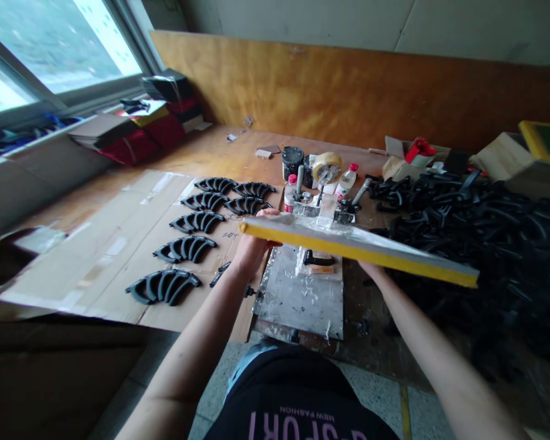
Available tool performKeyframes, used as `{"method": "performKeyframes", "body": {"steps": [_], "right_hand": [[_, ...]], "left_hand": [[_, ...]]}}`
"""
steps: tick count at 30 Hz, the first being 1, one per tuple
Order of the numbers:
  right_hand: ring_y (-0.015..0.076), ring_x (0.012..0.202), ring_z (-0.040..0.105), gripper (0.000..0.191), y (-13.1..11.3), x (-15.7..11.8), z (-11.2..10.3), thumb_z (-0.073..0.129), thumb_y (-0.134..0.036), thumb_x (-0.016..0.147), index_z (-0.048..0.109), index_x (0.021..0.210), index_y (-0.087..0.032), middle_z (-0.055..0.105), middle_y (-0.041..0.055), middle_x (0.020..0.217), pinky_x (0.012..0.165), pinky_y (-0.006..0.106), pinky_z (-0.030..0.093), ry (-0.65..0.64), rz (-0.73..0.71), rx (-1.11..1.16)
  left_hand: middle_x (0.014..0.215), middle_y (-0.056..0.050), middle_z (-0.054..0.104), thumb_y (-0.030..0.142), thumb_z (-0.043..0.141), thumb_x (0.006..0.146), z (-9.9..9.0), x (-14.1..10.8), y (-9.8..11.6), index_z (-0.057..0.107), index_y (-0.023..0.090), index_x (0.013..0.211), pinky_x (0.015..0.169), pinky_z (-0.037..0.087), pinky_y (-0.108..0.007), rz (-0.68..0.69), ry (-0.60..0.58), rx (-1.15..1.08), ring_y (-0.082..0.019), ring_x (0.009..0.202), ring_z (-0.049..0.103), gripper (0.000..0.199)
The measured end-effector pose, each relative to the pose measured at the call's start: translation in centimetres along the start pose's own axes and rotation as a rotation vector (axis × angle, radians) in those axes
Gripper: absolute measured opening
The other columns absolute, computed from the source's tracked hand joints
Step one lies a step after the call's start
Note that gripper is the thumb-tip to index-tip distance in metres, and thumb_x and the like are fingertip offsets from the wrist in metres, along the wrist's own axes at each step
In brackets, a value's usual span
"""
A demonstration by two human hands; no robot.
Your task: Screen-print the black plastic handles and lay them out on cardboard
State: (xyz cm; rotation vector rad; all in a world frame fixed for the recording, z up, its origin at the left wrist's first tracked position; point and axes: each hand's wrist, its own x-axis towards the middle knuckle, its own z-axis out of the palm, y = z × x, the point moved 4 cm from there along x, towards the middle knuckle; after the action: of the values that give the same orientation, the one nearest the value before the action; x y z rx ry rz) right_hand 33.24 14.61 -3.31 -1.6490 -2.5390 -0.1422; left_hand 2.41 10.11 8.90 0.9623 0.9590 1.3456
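A screen-printing frame [362, 245] with a yellow front edge is tilted up over a grey metal plate [302, 305]. My left hand [255, 244] is closed round the frame's left end. Below the frame, my right hand [370, 269] reaches in from the right; its fingers are hidden behind the yellow edge, so what it touches cannot be seen. A black curved plastic part [319, 259] lies on the plate under the frame, beside a small orange-brown strip [321, 269]. Metal hinge clamps [348, 211] stand behind the frame.
Rows of black curved parts [165, 287] lie on cardboard [96, 244] to the left. A large pile of black parts [499, 244] covers the right side. Behind the clamps stand a black tub [293, 162], a tape roll [327, 166] and a red-capped bottle [347, 181].
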Motion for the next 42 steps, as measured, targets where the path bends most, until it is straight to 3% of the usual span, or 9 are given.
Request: {"method": "performKeyframes", "body": {"steps": [6,10,13,18,23,25,28,34,42], "right_hand": [[0.0213,0.100,0.060,0.023,-5.0,-1.7,2.8,0.064,-0.021,0.083,0.069,0.105,-0.024,0.068,0.0059,0.103,0.091,0.037,0.048,0.056,-0.021,0.397],[0.0215,0.096,0.058,0.012,-7.7,-1.6,0.0,0.059,-0.022,0.088,0.069,0.095,-0.022,0.064,0.0057,0.094,0.089,0.036,0.046,0.051,-0.041,0.540],[0.0223,0.095,0.055,0.013,-13.2,-1.7,-2.8,0.057,-0.024,0.091,0.068,0.097,-0.021,0.062,0.0063,0.093,0.089,0.037,0.045,0.082,-0.189,0.555],[0.0213,0.098,0.056,0.020,-23.9,-0.1,-2.5,0.053,-0.033,0.094,0.068,0.103,-0.023,0.063,0.0062,0.096,0.089,0.033,0.044,-0.049,-0.426,0.580],[0.0205,0.101,0.060,0.027,-29.2,5.6,3.2,0.051,-0.039,0.095,0.067,0.111,-0.024,0.065,0.0080,0.101,0.090,0.030,0.044,-0.268,-0.251,0.507],[0.0216,0.100,0.061,0.031,-30.7,7.3,5.4,0.055,-0.042,0.092,0.066,0.114,-0.023,0.065,0.0095,0.104,0.088,0.031,0.045,-0.374,-0.167,0.456],[0.0237,0.100,0.062,0.046,-32.6,8.6,7.8,0.066,-0.046,0.081,0.062,0.119,-0.019,0.062,0.0128,0.110,0.085,0.032,0.047,-0.477,-0.041,0.422],[0.0232,0.099,0.062,0.049,-34.0,10.3,9.5,0.075,-0.040,0.072,0.065,0.113,-0.016,0.058,0.0145,0.114,0.089,0.032,0.046,-0.482,0.013,0.483],[0.0207,0.098,0.061,0.031,-32.4,12.1,10.5,0.065,-0.032,0.078,0.071,0.106,-0.021,0.058,0.0091,0.110,0.087,0.029,0.047,-0.486,-0.047,0.457]], "left_hand": [[0.092,-0.004,0.067,0.056,0.056,0.084,0.2,-0.1,-1.8,0.057,0.019,0.110,0.061,0.049,-0.022,-0.039,0.122,-0.011,-0.014,0.077,0.064,0.045],[0.090,-0.011,0.070,0.065,0.058,0.079,-0.4,-5.4,-7.4,0.060,0.014,0.113,0.053,0.048,-0.023,-0.379,0.044,0.129,-0.017,0.072,0.066,0.061],[0.096,-0.014,0.071,0.071,0.053,0.078,-1.3,-9.6,-11.4,0.059,0.014,0.113,0.052,0.049,-0.025,-0.575,0.025,0.080,-0.019,0.073,0.068,0.067],[0.074,-0.006,0.065,0.071,0.051,0.078,-8.5,-12.2,-14.1,0.056,0.014,0.081,0.047,0.042,-0.020,-0.422,0.391,0.034,-0.011,0.055,0.058,0.057],[0.064,-0.004,0.063,0.064,0.039,0.086,-19.2,-14.2,-15.8,0.052,0.017,0.077,0.045,0.041,-0.022,-0.533,0.655,0.276,-0.012,0.048,0.054,0.049],[0.056,-0.003,0.061,0.060,0.040,0.088,-22.0,-14.9,-16.7,0.052,0.019,0.074,0.043,0.039,-0.023,-0.617,0.685,0.334,-0.013,0.042,0.052,0.045],[0.047,-0.004,0.059,0.056,0.048,0.087,-24.0,-15.0,-18.1,0.054,0.019,0.069,0.041,0.038,-0.024,-0.673,0.661,0.339,-0.016,0.037,0.051,0.042],[0.056,-0.006,0.066,0.051,0.039,0.093,-24.1,-13.5,-20.0,0.055,0.018,0.074,0.042,0.043,-0.024,-0.665,0.655,0.255,-0.015,0.040,0.056,0.042],[0.064,-0.007,0.068,0.051,0.038,0.095,-23.6,-13.0,-20.2,0.055,0.015,0.081,0.042,0.047,-0.023,-0.641,0.688,0.101,-0.012,0.042,0.057,0.042]]}}
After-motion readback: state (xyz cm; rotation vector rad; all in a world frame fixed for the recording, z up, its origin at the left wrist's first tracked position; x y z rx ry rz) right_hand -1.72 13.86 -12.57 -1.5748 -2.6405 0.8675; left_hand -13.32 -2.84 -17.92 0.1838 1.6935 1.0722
